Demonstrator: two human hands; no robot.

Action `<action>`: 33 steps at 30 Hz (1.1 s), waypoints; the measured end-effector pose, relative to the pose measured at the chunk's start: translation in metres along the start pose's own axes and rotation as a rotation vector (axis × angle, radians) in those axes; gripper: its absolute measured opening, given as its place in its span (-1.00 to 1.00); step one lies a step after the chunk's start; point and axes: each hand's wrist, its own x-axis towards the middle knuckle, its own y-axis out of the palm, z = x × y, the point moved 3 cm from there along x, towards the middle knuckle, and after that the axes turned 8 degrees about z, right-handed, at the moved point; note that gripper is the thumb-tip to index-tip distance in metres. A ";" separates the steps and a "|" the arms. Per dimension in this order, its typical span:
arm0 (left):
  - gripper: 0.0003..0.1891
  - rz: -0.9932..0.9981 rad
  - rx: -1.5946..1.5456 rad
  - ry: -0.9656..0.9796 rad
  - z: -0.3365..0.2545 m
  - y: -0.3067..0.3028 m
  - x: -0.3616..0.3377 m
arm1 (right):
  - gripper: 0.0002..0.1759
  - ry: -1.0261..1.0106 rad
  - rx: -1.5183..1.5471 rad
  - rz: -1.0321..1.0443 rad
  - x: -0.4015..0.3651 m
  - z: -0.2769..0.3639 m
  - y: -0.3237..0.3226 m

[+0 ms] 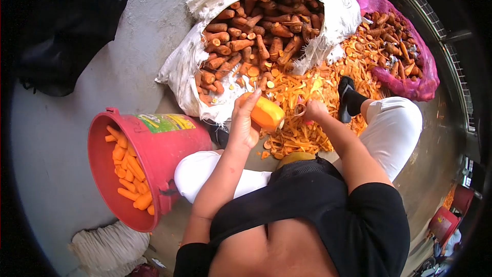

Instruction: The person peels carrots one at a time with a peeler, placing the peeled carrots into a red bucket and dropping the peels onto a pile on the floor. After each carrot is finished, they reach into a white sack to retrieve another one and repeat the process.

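My left hand (245, 123) is closed around a thick peeled carrot (268, 113), its bare orange end pointing right. Just to the right, apart from the carrot, my right hand (314, 111) is closed on a small peeler (307, 121) with a red part; fingers cover most of it. Beneath both hands spreads a heap of orange carrot peelings (302, 136), with some cut ends among them. Beyond the hands, a torn white sack (177, 79) lies open, full of unpeeled carrots (261, 25).
To the left a red bucket (171, 138) leans over, with peeled carrots (130, 169) inside. A pink mesh sack (417, 79) of carrots lies at the far right. Black plastic (77, 25) and a pale woven sack (110, 249) rest on the floor. My legs flank the peelings.
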 end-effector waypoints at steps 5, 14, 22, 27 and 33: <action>-0.71 -0.093 0.023 0.063 0.006 -0.013 0.011 | -0.14 0.006 -0.027 0.030 0.002 0.003 0.013; -0.46 -0.106 -0.094 0.060 -0.009 -0.025 0.019 | -0.58 -0.070 0.369 0.489 -0.037 -0.030 -0.015; -0.48 -0.076 -0.035 0.133 -0.009 -0.038 0.006 | -0.54 -0.446 0.769 0.109 -0.157 -0.005 -0.091; -0.51 -0.035 -0.009 0.081 0.006 -0.043 -0.007 | -0.31 -0.688 1.355 -0.147 -0.164 0.045 -0.079; -0.41 0.174 0.056 -0.178 0.021 -0.038 -0.036 | -0.27 -0.830 1.495 -0.059 -0.208 0.104 -0.080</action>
